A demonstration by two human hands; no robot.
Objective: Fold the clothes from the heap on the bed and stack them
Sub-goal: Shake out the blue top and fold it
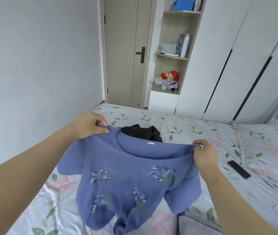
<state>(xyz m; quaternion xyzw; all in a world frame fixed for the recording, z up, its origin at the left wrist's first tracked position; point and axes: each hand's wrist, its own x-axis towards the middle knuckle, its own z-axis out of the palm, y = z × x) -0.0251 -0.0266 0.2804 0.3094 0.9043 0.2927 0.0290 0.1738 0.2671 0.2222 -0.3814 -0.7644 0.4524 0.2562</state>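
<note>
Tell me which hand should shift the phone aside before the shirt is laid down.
Right hand, probably: the phone lies on the bed on its side, while the left hand pinches the far shoulder of the shirt.

Shirt (123,175) hung between left hand (90,124) and right hand (202,155); heap (141,131) lay behind them; phone (239,169) sat on bed (185,126), right of right hand.
</note>
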